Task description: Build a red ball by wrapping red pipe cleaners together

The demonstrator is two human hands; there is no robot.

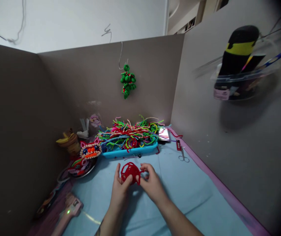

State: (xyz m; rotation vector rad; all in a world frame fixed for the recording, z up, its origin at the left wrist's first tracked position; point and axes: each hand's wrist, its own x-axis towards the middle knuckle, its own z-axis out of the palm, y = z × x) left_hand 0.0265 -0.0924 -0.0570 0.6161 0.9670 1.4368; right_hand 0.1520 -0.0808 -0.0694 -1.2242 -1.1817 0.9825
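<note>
My forearms come in from the bottom edge, both over the light blue mat [180,193]. Left hand [120,190] and right hand [151,183] meet at a red pipe-cleaner piece [130,172], a small rounded open frame of twisted fuzzy wire. Both hands are clamped on it: left thumb and fingers pinch its lower left side, right fingertips pinch its right edge. The piece sits between the two hands, raised a little above the mat, near the middle of the work area, just in front of the blue tray [128,152].

Handling, my guess: very light, soft fuzz over thin bendable wire, so it deforms under a hard squeeze and keeps whatever shape it gets. Not slippery, the fuzz grips skin. Best held at the thicker twisted rim, not the thin loops inside; cut wire ends may prick.

The tray is heaped with loose pipe cleaners [128,134] in many colours. Scissors [183,156] lie on the mat well to the right. A pink glue gun [68,211] lies at lower left with a green light on. A finished green pipe-cleaner figure [128,80] hangs on the cardboard back wall [81,82]. A fuzzy face-like craft [90,150] rests on a plate left of the tray.
</note>
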